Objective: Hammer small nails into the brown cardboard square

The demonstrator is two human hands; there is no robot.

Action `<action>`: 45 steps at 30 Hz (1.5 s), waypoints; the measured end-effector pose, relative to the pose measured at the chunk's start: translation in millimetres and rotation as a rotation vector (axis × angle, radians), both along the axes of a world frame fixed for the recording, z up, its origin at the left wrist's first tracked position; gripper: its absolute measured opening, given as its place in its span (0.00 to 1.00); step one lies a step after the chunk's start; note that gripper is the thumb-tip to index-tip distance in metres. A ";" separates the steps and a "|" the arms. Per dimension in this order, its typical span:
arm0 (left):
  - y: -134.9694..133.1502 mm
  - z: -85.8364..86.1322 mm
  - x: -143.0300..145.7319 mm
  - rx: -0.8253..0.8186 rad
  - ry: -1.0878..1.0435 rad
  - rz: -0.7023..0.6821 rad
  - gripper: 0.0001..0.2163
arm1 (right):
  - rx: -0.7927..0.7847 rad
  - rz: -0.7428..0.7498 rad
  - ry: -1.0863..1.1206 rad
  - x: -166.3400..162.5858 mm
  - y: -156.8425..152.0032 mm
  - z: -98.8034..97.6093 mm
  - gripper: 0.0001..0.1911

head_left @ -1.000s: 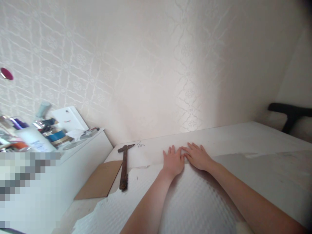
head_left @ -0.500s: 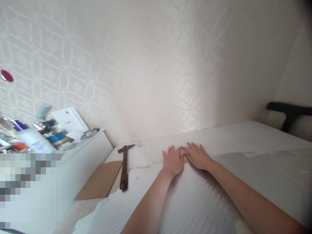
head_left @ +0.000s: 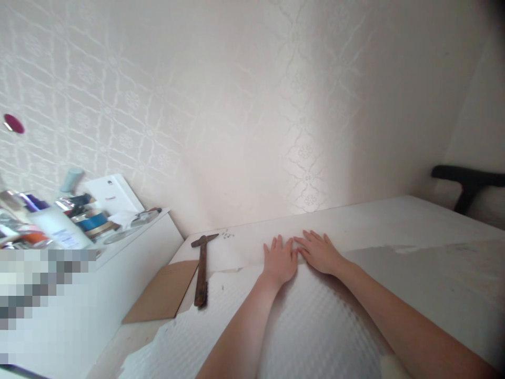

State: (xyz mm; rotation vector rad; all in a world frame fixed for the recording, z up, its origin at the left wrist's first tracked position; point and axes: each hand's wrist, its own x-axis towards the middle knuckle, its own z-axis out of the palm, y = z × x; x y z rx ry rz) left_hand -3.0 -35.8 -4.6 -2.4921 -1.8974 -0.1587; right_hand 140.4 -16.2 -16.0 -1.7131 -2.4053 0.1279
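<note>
The textured white sheet lies on the near part of the table, its ragged far edge running roughly parallel to the table's far edge and passing at the hands. The left hand and the right hand rest palm down along that edge, side by side, their inner fingers touching or nearly so. Fingers on both are spread and extended, grasping nothing. Ahead of them, a smooth white strip of table reaches to the far edge, which meets the patterned wall. Right of the right hand, the table surface, partly grey with a torn-looking border, extends to the right edge; a black chair part stands beyond it. Left of the left hand, well apart, a hammer lies with its head toward the far left corner and its handle end over the sheet's border. Small nail-like pieces lie just beside its tip. A brown board lies along the left edge, beside a white cabinet carrying bottles and containers.
</note>
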 end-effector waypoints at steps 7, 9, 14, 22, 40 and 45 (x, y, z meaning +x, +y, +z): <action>-0.2 -1.4 -1.0 0.001 0.003 -0.002 0.25 | -0.005 -0.004 -0.001 -0.1 1.0 -0.7 0.27; -0.1 -1.8 -1.1 0.007 0.013 -0.001 0.25 | -0.004 -0.003 -0.003 -0.2 1.3 -0.9 0.27; 0.9 -3.2 -0.7 0.014 0.014 -0.001 0.25 | 0.009 -0.005 0.003 -0.5 2.5 -3.3 0.26; 1.5 -4.9 -0.4 0.030 0.001 -0.005 0.25 | 0.011 -0.011 -0.017 -1.5 1.9 -3.4 0.27; 1.6 -4.4 -0.7 0.016 0.015 -0.002 0.25 | 0.016 -0.007 -0.001 -1.9 2.3 -4.2 0.27; 1.5 -4.9 -0.9 0.021 0.010 -0.003 0.25 | 0.009 -0.008 -0.002 -2.2 1.6 -3.0 0.27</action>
